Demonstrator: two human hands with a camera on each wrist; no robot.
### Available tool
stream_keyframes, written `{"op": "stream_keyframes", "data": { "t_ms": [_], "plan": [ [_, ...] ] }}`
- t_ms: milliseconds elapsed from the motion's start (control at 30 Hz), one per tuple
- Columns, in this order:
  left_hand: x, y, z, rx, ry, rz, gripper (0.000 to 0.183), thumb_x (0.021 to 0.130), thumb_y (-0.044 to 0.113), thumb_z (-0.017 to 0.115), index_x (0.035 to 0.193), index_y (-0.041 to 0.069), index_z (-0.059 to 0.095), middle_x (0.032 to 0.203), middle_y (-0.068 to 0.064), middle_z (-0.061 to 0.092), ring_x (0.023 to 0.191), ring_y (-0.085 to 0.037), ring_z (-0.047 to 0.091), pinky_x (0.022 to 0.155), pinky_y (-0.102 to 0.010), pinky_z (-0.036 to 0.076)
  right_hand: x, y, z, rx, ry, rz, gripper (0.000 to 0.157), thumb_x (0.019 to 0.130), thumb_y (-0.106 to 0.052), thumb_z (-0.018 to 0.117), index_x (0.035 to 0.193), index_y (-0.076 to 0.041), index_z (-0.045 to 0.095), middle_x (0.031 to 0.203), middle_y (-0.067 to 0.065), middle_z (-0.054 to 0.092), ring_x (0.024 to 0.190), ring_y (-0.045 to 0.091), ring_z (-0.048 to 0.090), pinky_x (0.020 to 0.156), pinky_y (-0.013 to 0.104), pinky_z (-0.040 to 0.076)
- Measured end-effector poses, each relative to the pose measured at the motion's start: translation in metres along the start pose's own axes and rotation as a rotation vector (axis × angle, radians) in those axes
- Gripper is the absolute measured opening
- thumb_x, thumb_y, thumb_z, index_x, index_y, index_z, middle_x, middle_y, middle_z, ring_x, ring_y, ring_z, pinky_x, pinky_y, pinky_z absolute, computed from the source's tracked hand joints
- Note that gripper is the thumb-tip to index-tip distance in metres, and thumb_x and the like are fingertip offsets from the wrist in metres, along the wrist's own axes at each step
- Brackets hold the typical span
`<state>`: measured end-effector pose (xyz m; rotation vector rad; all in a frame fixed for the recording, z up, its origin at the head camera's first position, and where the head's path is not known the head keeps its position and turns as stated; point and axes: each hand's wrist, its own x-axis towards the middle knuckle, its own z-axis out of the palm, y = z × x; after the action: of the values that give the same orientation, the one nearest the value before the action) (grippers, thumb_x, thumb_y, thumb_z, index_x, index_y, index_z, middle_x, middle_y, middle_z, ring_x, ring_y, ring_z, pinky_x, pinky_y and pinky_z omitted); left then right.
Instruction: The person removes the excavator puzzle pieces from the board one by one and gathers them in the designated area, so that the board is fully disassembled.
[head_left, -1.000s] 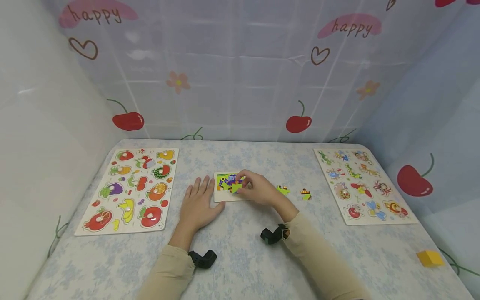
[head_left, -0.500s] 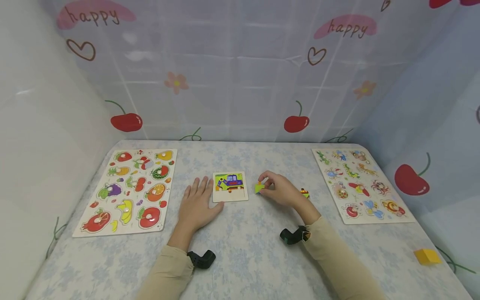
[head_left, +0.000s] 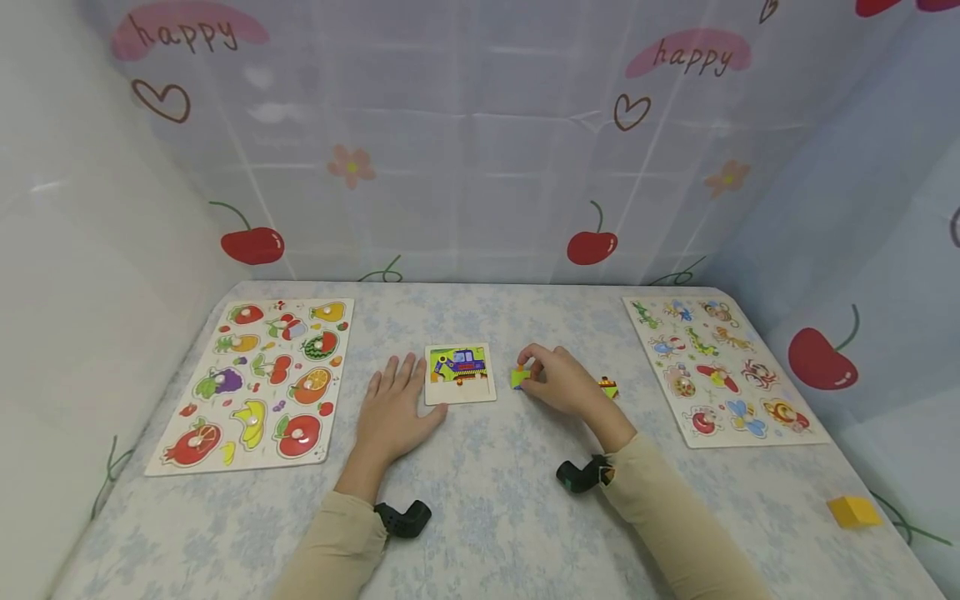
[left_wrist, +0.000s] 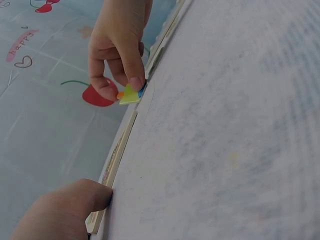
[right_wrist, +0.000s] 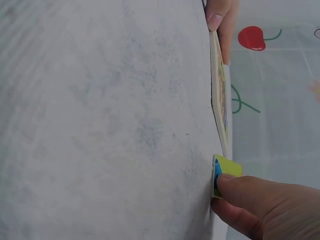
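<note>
Just right of the small puzzle board (head_left: 459,393), my right hand (head_left: 558,379) pinches a yellow-green jigsaw piece (head_left: 519,377) between thumb and fingers. In the right wrist view the piece (right_wrist: 229,167) shows a blue patch by the thumb. The board carries a picture of a purple and blue digger, with a bare pale strip along its lower part. My left hand (head_left: 393,412) lies flat with fingers spread, its thumb and fingertips at the board's left edge. Another puzzle piece (head_left: 608,387), green with red and yellow, lies on the table, partly behind my right wrist.
A fruit puzzle board (head_left: 258,383) lies at the left of the table and an insect and animal puzzle board (head_left: 723,371) at the right. A yellow block (head_left: 853,512) sits near the right edge. A printed curtain (head_left: 465,150) hangs behind the table.
My right hand has moved right, off the digger board, and now holds a piece on the table beside it. The picture shows uncovered. My left hand stays in place.
</note>
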<state>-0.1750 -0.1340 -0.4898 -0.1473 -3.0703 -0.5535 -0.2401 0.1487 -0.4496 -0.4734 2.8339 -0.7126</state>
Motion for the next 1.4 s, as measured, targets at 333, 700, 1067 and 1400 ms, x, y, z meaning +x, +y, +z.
{"op": "stream_keyframes", "data": {
  "t_ms": [333, 700, 1067, 1400],
  "plan": [
    [-0.001, 0.001, 0.000, -0.004, 0.004, 0.000, 0.089, 0.089, 0.063, 0.052, 0.159, 0.014, 0.025, 0.167, -0.008, 0.020, 0.156, -0.032, 0.009, 0.125, -0.054, 0.009, -0.001, -0.007, 0.000, -0.175, 0.053, -0.024, 0.027, 0.087, -0.029, 0.076, 0.112, -0.022, 0.070, 0.089, -0.005, 0.064, 0.088, 0.018, 0.049, 0.070, 0.032, 0.043],
    [0.001, 0.001, 0.001, -0.007, -0.007, -0.002, 0.089, 0.090, 0.063, 0.051, 0.159, 0.014, 0.023, 0.167, -0.008, 0.018, 0.156, -0.032, 0.008, 0.125, -0.054, 0.009, -0.003, -0.004, 0.002, -0.136, 0.074, -0.032, 0.024, 0.089, -0.030, 0.075, 0.111, -0.022, 0.070, 0.090, -0.005, 0.062, 0.089, 0.018, 0.048, 0.072, 0.031, 0.042],
    [0.002, 0.001, -0.001, -0.028, -0.010, -0.003, 0.089, 0.089, 0.065, 0.050, 0.160, 0.021, 0.020, 0.167, -0.007, 0.018, 0.156, -0.032, 0.007, 0.125, -0.056, 0.008, -0.005, -0.005, -0.001, -0.073, 0.119, -0.042, 0.032, 0.090, -0.030, 0.073, 0.120, -0.019, 0.068, 0.093, -0.004, 0.062, 0.090, 0.019, 0.045, 0.070, 0.031, 0.041],
    [0.011, 0.006, 0.004, -0.071, 0.003, -0.026, 0.069, 0.097, 0.057, 0.041, 0.158, 0.028, 0.027, 0.167, -0.007, 0.018, 0.156, -0.032, 0.005, 0.124, -0.058, 0.005, -0.004, -0.004, 0.000, -0.022, 0.139, -0.050, 0.034, 0.091, -0.031, 0.072, 0.122, -0.018, 0.067, 0.094, -0.004, 0.061, 0.090, 0.019, 0.044, 0.069, 0.031, 0.041]
  ]
}}
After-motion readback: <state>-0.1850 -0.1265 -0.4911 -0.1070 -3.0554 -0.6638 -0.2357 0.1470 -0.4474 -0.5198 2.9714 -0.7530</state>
